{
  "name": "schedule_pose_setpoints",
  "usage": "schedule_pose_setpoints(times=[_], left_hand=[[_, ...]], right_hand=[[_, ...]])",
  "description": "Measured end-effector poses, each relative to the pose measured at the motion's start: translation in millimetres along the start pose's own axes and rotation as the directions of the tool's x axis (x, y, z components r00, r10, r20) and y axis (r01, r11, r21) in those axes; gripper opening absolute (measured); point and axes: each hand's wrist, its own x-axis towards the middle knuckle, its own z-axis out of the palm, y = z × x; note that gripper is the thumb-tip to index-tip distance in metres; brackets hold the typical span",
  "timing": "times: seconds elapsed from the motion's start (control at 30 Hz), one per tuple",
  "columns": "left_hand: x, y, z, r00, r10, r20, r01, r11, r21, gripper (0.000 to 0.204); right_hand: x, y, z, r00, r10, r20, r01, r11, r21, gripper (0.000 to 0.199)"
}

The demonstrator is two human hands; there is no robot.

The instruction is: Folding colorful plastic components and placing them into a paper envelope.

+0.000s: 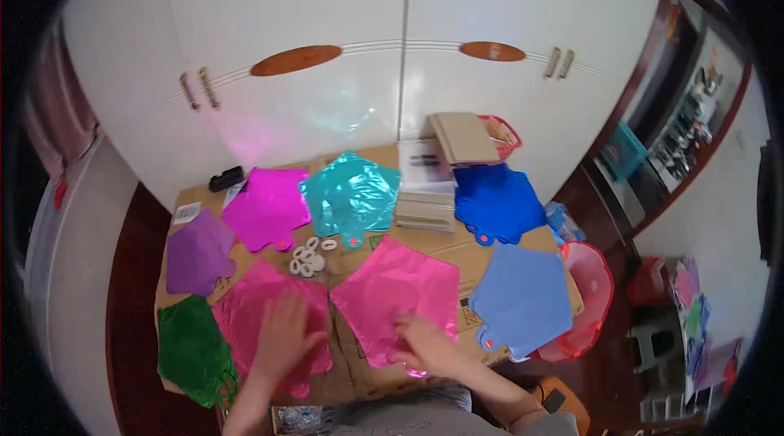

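Note:
Flat, star-shaped foil balloons with small round tabs lie spread on a cardboard-covered table. My left hand (283, 336) rests flat on a pink foil balloon (245, 305), fingers stretched out and slightly blurred. On the other pink foil balloon (396, 285), to its right, my right hand (429, 346) touches the lower part near the tab, fingers bent and apart. Left of these lie a green balloon (192, 346) and a purple balloon (198, 256). Behind are a magenta balloon (268, 206) and a teal balloon (349, 195). A dark blue balloon (498, 201) and a light blue balloon (523, 301) lie at the right.
Several white rings (308, 259) sit mid-table. Behind them stand stacked cardboard pieces (425, 211), a brown box (461, 138) and a black object (226, 179). A red basket (592, 281) adjoins the table's right side. White cabinet doors (310, 109) rise behind; an orange stool (563, 403) is lower right.

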Motion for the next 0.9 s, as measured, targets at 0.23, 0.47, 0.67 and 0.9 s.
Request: schedule_pose_setpoints(times=[0.23,0.47,0.67,0.9], left_hand=[[59,92,24,0.864,0.502,-0.032,-0.502,0.865,0.015,0.071],[98,121,50,0.818,0.574,-0.028,-0.574,0.819,0.023,0.076],[104,146,52,0.796,0.600,-0.084,-0.604,0.797,-0.028,0.064],[156,224,50,0.683,0.668,-0.295,-0.730,0.608,-0.314,0.032]], right_hand=[[-69,67,-29,0.799,0.368,-0.476,-0.569,0.718,-0.401,0.040],[-83,84,-3,0.782,0.285,-0.554,-0.543,0.747,-0.382,0.016],[-88,81,-19,0.604,0.542,-0.584,-0.634,0.771,0.061,0.011],[-102,84,-28,0.597,0.583,-0.551,-0.558,0.795,0.237,0.014]])
